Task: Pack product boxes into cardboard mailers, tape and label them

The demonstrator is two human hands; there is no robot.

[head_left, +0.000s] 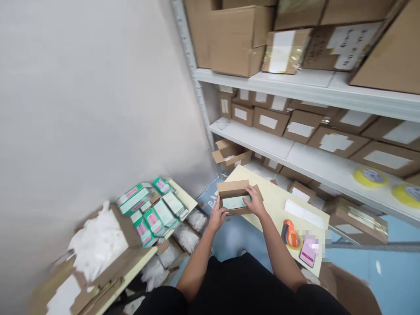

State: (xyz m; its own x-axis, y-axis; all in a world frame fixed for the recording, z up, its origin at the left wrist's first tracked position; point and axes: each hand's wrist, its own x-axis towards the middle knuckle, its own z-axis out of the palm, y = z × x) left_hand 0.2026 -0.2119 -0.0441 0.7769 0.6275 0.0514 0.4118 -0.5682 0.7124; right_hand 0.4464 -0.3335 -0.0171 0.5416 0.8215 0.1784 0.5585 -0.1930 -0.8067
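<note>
A small open cardboard box [232,187] sits at the near left end of the cream table, its flaps raised. Inside it lies a pale green box [233,202] with a pink mark on top. My left hand [217,215] grips the cardboard box at its left side, thumb along the near edge. On the right side my right hand [256,203] is closed round the wall and flap, with one digit reaching in over the green box. Whether that digit presses on the green box, I cannot tell.
On the cream table [272,205] are white paper sheets [303,213], an orange tape dispenser [290,234] and a pink device [309,251]. Green-and-pink boxes [154,221] are stacked at left beside a carton of white material [98,240]. Shelves [259,146] hold labelled cartons and yellow tape rolls [370,176].
</note>
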